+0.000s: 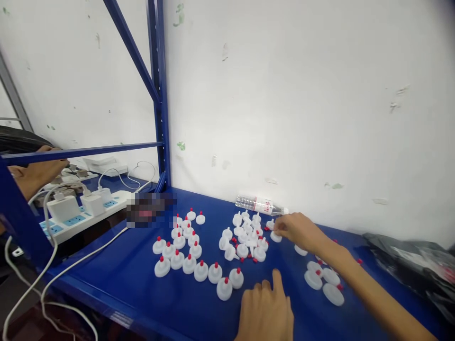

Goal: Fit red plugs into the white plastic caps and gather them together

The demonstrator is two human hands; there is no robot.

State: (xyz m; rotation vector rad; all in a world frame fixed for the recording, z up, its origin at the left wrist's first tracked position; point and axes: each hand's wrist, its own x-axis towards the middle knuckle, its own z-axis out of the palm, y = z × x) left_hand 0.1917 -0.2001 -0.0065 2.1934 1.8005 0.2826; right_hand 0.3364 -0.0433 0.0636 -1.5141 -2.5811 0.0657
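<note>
There it was: the right hand [289, 228] had its fingers bent down at a white cap [275, 237], just right of the spouted pile [249, 237], gripping or merely touching, I couldn't tell! The left hand [265, 308], index outstretched, others curled, grip hidden, sat on the near side, farther from that cap.

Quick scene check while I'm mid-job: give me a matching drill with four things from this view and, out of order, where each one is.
Things:
1. Clear bottle
2. Right hand
3. Power strip
4. Black bag

Places:
A. At the right side of the middle pile of white nozzle caps
B. At the right end of the blue table
C. Lying on its side near the white wall
D. At the left, with white chargers plugged in

Pairs: 1-C, 2-A, 3-D, 4-B
</note>
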